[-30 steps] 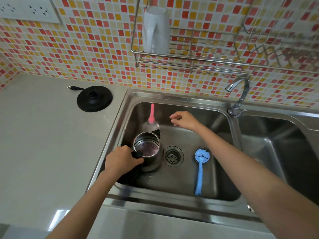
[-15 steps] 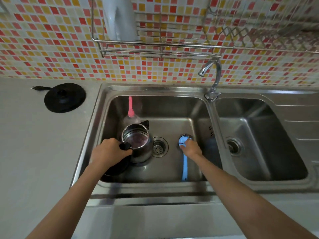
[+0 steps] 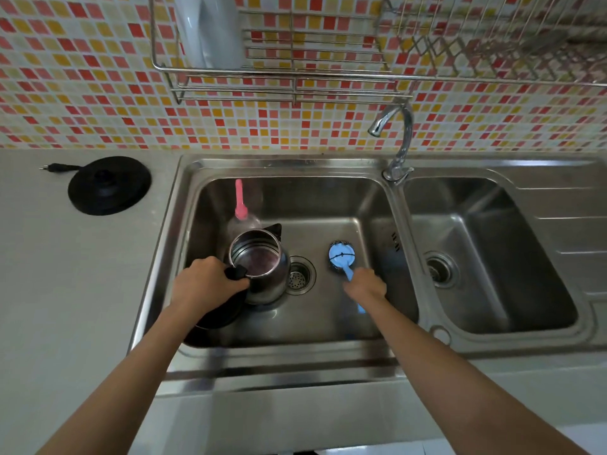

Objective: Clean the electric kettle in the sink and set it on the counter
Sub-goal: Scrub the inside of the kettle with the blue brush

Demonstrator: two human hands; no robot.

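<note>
A steel electric kettle (image 3: 259, 267) stands upright in the left sink basin (image 3: 371, 205), its lid swung open toward me. My left hand (image 3: 205, 285) grips its black handle. My right hand (image 3: 366, 285) is curled round the handle of a blue scrub brush (image 3: 341, 255), whose round head lies on the basin floor right of the drain (image 3: 299, 277). The black kettle base (image 3: 109, 184) sits on the counter (image 3: 65, 290) to the left.
A clear bottle with a pink nozzle (image 3: 240, 208) stands behind the kettle. The faucet (image 3: 399, 142) rises between the two basins, and the right basin (image 3: 492, 257) holds nothing. A wire rack (image 3: 279, 77) with a white jug (image 3: 210, 31) hangs on the tiled wall.
My right hand came down from the back of the basin to the blue brush and closed round its handle. My left hand kept hold of the kettle handle. My view shifted right.
</note>
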